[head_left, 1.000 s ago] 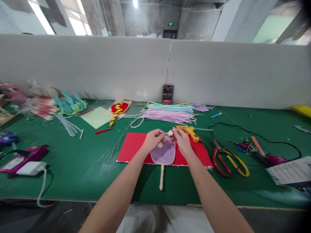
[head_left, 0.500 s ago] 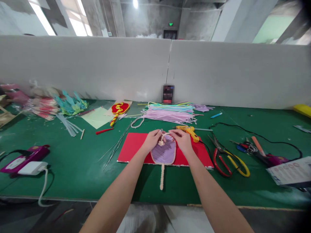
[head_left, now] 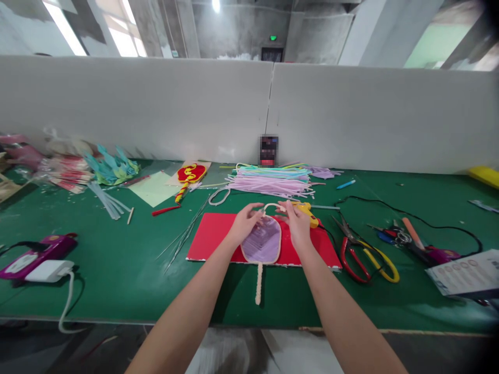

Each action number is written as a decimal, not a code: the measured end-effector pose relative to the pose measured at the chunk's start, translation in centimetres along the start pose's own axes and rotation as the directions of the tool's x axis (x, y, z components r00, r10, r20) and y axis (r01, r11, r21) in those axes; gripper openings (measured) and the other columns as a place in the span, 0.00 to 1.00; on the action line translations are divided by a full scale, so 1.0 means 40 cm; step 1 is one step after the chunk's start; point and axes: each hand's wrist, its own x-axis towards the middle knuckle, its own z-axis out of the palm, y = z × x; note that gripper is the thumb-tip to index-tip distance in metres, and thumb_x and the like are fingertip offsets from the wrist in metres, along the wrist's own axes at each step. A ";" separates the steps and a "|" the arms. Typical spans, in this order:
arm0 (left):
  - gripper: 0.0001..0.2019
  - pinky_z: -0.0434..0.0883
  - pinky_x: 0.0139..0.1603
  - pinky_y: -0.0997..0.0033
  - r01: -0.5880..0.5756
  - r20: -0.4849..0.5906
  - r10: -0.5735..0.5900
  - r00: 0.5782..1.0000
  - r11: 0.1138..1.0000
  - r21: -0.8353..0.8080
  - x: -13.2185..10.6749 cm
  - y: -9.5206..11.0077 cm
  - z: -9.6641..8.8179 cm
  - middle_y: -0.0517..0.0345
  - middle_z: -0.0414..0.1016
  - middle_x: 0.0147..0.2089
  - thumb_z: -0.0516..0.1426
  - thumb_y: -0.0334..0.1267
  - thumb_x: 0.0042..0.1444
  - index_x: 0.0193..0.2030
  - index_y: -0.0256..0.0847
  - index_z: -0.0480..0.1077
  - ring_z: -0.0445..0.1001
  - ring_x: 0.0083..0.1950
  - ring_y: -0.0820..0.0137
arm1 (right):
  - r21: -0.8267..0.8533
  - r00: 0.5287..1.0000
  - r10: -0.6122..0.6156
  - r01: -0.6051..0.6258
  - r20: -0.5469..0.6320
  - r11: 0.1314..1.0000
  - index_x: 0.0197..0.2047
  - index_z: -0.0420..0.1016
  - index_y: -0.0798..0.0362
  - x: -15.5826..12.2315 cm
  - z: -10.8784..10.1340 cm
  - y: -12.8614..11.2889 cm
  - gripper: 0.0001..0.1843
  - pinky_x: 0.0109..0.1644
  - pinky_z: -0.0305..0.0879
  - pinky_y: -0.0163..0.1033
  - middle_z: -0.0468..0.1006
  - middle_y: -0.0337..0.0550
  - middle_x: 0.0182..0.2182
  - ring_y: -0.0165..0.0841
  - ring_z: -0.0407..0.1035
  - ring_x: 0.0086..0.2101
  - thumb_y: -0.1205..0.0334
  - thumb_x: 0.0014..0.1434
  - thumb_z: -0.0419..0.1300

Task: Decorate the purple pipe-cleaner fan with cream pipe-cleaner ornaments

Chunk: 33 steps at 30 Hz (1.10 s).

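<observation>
Above the top of a purple fan with a cream rim and a braided-looking cream handle, a cream pipe cleaner bends in an arc between my hands. My left hand pinches its left end, the other fingers curled over the fan. My right hand grips the right end, where the strip looks thicker, between thumb and fingers. The fan lies flat on a red board, its handle reaching past the board's front edge. Fingers partly hide the fan's upper rim.
Right of the board lie a yellow glue gun, pliers-like cutters with red and yellow handles, and keys. Behind are bundled pipe cleaners and a red-yellow fan. Thin wires and a purple power strip lie left.
The pipe cleaner's thicker, curled end has gone from the left side, over the fan, to the right hand. My right hand has turned and shifted slightly right; the fan has stayed in place.
</observation>
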 end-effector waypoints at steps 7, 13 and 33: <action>0.16 0.68 0.27 0.76 -0.008 -0.013 0.008 1.000 1.000 0.019 0.003 -0.006 -0.007 0.56 0.76 0.30 0.56 0.40 0.49 0.44 0.36 0.66 0.73 0.27 0.72 | 0.200 0.987 0.079 -0.106 0.139 0.974 0.39 0.75 0.54 -0.004 0.005 -0.021 0.29 0.31 0.72 0.38 0.77 0.45 0.31 0.33 0.73 0.32 0.38 0.53 0.48; 0.17 0.68 0.26 0.76 -0.021 -0.026 0.023 0.999 0.998 0.052 0.006 -0.007 -0.011 0.56 0.75 0.30 0.57 0.40 0.47 0.44 0.35 0.67 0.73 0.28 0.72 | 0.076 0.993 -0.004 -0.006 0.121 0.997 0.45 0.70 0.50 -0.006 0.008 -0.012 0.23 0.32 0.73 0.38 0.76 0.38 0.28 0.32 0.73 0.29 0.53 0.45 0.63; 0.22 0.71 0.37 0.73 -0.181 -0.023 0.186 0.982 0.974 0.135 -0.007 0.014 -0.010 0.54 0.76 0.38 0.55 0.32 0.48 0.53 0.40 0.64 0.74 0.35 0.71 | -0.073 0.998 -0.035 0.039 0.059 0.997 0.34 0.73 0.54 -0.006 0.002 -0.010 0.14 0.32 0.73 0.39 0.77 0.40 0.26 0.33 0.73 0.30 0.57 0.42 0.64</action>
